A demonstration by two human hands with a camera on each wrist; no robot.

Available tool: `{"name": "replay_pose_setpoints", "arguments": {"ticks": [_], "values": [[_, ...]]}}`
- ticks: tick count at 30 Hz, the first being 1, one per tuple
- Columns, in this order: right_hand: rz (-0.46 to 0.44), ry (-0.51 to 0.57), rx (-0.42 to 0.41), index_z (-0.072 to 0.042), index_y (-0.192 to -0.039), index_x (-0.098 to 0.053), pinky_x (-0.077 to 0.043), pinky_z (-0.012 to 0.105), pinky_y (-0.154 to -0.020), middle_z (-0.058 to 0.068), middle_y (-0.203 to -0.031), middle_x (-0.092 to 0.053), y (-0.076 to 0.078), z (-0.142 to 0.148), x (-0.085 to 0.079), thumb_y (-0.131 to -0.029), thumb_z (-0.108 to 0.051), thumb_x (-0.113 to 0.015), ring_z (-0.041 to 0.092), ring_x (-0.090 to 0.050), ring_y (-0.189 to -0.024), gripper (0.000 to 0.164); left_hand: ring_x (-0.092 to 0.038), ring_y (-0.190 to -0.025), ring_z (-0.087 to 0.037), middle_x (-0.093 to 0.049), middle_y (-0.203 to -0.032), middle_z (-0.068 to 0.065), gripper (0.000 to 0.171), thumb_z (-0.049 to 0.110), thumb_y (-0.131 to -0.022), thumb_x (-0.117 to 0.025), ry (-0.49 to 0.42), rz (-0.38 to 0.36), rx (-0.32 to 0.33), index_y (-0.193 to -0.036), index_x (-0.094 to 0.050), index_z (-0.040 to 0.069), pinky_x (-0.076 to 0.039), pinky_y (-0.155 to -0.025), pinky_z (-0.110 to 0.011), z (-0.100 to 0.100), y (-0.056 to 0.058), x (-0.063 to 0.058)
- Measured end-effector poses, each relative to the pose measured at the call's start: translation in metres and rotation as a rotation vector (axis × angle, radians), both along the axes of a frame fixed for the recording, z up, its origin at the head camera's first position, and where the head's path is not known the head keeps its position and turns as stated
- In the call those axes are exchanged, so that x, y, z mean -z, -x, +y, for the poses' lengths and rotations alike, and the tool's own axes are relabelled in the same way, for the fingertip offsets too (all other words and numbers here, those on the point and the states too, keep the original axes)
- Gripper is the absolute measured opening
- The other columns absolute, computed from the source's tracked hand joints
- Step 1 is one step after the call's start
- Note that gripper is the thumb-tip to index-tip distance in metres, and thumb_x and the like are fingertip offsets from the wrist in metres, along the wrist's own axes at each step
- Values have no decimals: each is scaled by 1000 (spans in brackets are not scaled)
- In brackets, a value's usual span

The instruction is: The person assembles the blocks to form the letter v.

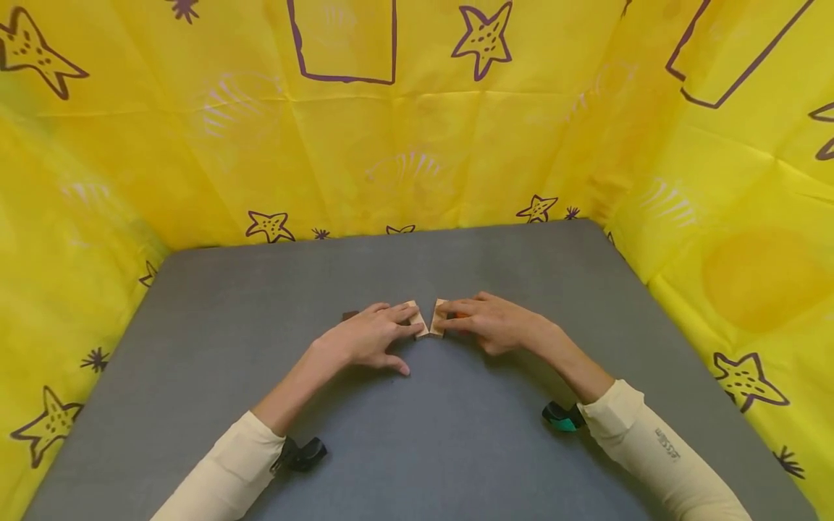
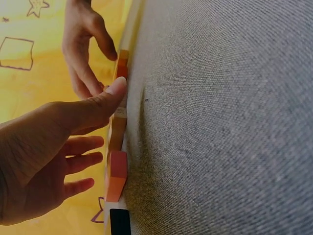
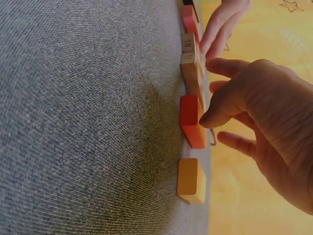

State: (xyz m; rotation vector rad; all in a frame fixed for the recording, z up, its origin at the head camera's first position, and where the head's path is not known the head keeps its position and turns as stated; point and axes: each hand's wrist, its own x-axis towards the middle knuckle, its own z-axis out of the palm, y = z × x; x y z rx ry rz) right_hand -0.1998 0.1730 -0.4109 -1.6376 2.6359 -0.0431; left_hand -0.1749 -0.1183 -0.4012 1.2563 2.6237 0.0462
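Two plain wooden blocks, a left one [image 1: 418, 323] and a right one [image 1: 438, 327], lie on the grey table, near ends close together and far ends apart in a narrow V. My left hand [image 1: 370, 336] rests its fingertips on the left block, thumb held out to the side. The fingers of my right hand [image 1: 498, 323] reach onto the right block, outstretched. In the right wrist view its thumb hangs by a red block [image 3: 190, 110]. Dark printed marks show on the end of one wooden block [image 3: 188, 43].
A yellow block [image 3: 188, 177] stands beyond the red one. On the left side are a pink block [image 2: 118, 164] and a black block [image 2: 120, 223]. Yellow patterned cloth [image 1: 417, 145] walls the grey table [image 1: 404, 434] at the back and sides.
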Motion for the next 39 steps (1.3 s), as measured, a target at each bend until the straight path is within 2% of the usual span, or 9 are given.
{"name": "replay_pose_setpoints", "arguments": {"ticks": [10,14,27,39], "values": [[-8,2,-10,-23,-145,-63,-50,52,-106,6,-156,-56,3,-2,1,-99,-6,-61,23,-56,-143,49,-22,-164,-32,-25,-174,-16,85,59,-93,-70,18,-76,7,-161,-41,16,-25,-131,-57,-3,1,1],[-9,1,-22,-23,-143,-65,-50,51,-104,5,-152,-59,3,-2,2,-98,-4,-61,22,-59,-140,49,-23,-163,-31,-25,-174,-15,85,59,-94,-68,25,-84,21,-162,-40,16,-24,-131,-56,-3,1,2],[-40,-10,-29,-20,-143,-66,-51,51,-101,5,-153,-59,6,-1,-1,-85,3,-63,23,-60,-139,62,-24,-164,-28,-23,-175,-13,85,61,-95,-67,60,-93,-3,-163,-38,18,-23,-132,-56,-2,1,2],[-55,-6,-36,-20,-142,-67,-52,50,-100,6,-153,-59,8,-2,-1,-83,4,-64,22,-60,-138,64,-23,-164,-27,-23,-175,-12,86,61,-94,-68,66,-102,-27,-163,-38,19,-20,-132,-58,-1,1,3]]}}
